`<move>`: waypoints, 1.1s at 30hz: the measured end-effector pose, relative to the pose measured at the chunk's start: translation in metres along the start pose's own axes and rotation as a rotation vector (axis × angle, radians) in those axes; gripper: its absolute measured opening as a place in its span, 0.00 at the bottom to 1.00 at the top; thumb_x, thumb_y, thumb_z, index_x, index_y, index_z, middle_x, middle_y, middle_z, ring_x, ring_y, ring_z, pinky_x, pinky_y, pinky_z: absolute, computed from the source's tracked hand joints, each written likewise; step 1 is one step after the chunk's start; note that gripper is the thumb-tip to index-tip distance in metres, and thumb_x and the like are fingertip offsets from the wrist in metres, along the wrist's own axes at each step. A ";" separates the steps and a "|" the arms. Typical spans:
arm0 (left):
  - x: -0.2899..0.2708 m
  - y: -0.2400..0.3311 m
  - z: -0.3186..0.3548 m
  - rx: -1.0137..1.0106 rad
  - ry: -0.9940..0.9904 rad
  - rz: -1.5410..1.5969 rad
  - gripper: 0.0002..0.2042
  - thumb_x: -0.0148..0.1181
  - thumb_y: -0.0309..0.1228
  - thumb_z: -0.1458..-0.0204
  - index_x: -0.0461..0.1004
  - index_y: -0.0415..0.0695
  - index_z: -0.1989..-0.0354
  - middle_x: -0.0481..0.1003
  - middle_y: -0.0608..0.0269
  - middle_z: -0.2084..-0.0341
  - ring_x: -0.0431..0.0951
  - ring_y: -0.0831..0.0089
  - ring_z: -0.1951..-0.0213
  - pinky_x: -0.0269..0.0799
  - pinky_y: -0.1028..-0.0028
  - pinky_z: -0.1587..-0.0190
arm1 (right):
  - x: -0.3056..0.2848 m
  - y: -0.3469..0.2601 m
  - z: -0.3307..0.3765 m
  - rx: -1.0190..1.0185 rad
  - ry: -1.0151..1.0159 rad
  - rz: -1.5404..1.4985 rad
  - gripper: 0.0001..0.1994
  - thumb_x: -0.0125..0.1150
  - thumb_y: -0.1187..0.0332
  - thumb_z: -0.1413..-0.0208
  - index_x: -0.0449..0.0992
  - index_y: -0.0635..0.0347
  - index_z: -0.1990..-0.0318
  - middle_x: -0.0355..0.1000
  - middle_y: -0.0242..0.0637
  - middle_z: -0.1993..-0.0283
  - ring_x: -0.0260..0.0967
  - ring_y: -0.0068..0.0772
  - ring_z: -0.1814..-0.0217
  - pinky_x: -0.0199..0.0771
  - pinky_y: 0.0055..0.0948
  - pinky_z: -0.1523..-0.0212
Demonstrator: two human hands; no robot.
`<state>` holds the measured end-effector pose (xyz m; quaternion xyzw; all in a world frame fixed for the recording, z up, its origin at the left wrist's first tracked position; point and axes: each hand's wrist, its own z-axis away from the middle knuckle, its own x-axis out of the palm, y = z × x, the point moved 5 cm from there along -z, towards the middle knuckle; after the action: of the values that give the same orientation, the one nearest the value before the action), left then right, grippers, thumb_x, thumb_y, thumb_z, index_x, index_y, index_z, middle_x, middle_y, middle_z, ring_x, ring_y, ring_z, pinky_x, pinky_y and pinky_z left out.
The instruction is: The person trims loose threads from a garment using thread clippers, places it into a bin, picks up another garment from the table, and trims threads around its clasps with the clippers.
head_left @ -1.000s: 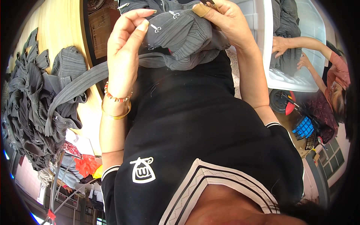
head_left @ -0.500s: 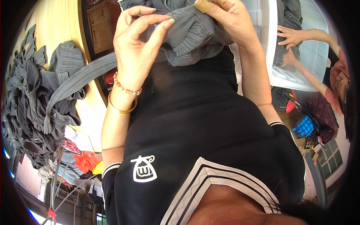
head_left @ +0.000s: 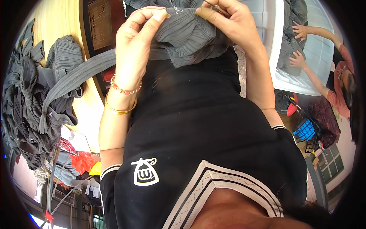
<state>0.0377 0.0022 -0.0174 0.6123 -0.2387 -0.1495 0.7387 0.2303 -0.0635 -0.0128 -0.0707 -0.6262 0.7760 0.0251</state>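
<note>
A dark grey ribbed garment (head_left: 190,36) is bunched up in front of my lap, a long flat strip of it trailing left to the table. My left hand (head_left: 137,36) is closed, pinching the garment's edge between thumb and forefinger. Just beside those fingertips, a small pale bit of thread or fastening (head_left: 177,10) shows on the cloth. My right hand (head_left: 236,24) is closed round a slim metal tool (head_left: 216,7), perhaps thread snips, partly hidden by the fingers. Tan tape wraps its thumb, which rests against the garment.
On the pale wooden table (head_left: 63,19) at left lies a heap of grey ribbed garments (head_left: 28,99). A white plastic bin (head_left: 277,45) with more grey cloth stands at right, with another person's hands (head_left: 299,30) in it. A cardboard box (head_left: 100,24) sits beside the table.
My left fingers have closed onto the garment's edge, and the hand has shifted slightly left. The tool in my right hand now points left. The other person's hands have moved apart.
</note>
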 end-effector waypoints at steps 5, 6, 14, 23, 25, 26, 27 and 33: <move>-0.001 0.002 -0.001 -0.068 0.039 0.144 0.08 0.58 0.28 0.39 0.78 0.39 0.56 0.79 0.65 0.61 0.76 0.80 0.55 0.69 0.79 0.47 | 0.003 -0.036 0.011 -0.215 0.060 0.408 0.12 0.67 0.70 0.45 0.75 0.64 0.55 0.70 0.35 0.68 0.67 0.24 0.68 0.67 0.24 0.66; -0.001 0.004 -0.002 -0.065 0.038 0.142 0.08 0.58 0.28 0.39 0.78 0.39 0.56 0.79 0.65 0.61 0.76 0.80 0.55 0.69 0.79 0.47 | 0.004 -0.024 0.004 -0.217 0.062 0.408 0.12 0.67 0.70 0.45 0.75 0.64 0.55 0.70 0.35 0.68 0.67 0.24 0.68 0.67 0.24 0.66; -0.014 -0.003 -0.003 -0.158 0.028 0.269 0.10 0.52 0.31 0.36 0.76 0.40 0.52 0.78 0.59 0.53 0.75 0.76 0.50 0.67 0.75 0.44 | 0.022 -0.050 0.009 -0.713 0.009 0.434 0.12 0.68 0.68 0.46 0.79 0.61 0.55 0.70 0.40 0.71 0.70 0.37 0.71 0.68 0.30 0.70; -0.010 -0.004 -0.004 -0.207 -0.055 0.245 0.11 0.52 0.32 0.36 0.76 0.40 0.52 0.78 0.59 0.53 0.75 0.76 0.50 0.67 0.75 0.43 | 0.024 -0.029 -0.005 -1.018 -0.059 0.328 0.12 0.69 0.69 0.47 0.80 0.63 0.56 0.68 0.40 0.74 0.68 0.37 0.74 0.66 0.30 0.72; -0.010 -0.006 -0.005 -0.207 -0.078 0.254 0.11 0.52 0.32 0.36 0.76 0.40 0.52 0.78 0.59 0.53 0.75 0.76 0.50 0.67 0.75 0.43 | 0.023 -0.028 -0.007 -1.028 -0.076 0.289 0.12 0.69 0.69 0.47 0.80 0.63 0.56 0.68 0.40 0.74 0.67 0.37 0.75 0.66 0.30 0.73; -0.009 -0.006 -0.005 -0.206 -0.103 0.261 0.11 0.52 0.32 0.36 0.76 0.39 0.53 0.78 0.59 0.53 0.75 0.75 0.50 0.66 0.75 0.42 | 0.023 -0.029 -0.007 -1.032 -0.082 0.288 0.12 0.69 0.69 0.48 0.80 0.63 0.56 0.68 0.39 0.74 0.67 0.37 0.75 0.66 0.30 0.73; -0.009 -0.006 -0.005 -0.206 -0.102 0.263 0.11 0.52 0.32 0.36 0.76 0.39 0.53 0.78 0.59 0.53 0.75 0.75 0.50 0.66 0.75 0.42 | 0.024 -0.029 -0.008 -1.037 -0.088 0.287 0.12 0.69 0.70 0.48 0.80 0.63 0.56 0.68 0.39 0.75 0.67 0.36 0.75 0.65 0.30 0.73; -0.010 -0.006 -0.003 -0.259 -0.054 0.307 0.11 0.52 0.32 0.36 0.76 0.39 0.52 0.78 0.59 0.53 0.75 0.75 0.48 0.65 0.75 0.41 | 0.027 -0.045 -0.003 -0.520 -0.155 0.482 0.12 0.69 0.70 0.48 0.80 0.63 0.56 0.68 0.39 0.75 0.67 0.36 0.76 0.65 0.30 0.74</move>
<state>0.0314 0.0085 -0.0259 0.4644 -0.3276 -0.0811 0.8188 0.2019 -0.0479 0.0285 -0.1614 -0.7681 0.5774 -0.2250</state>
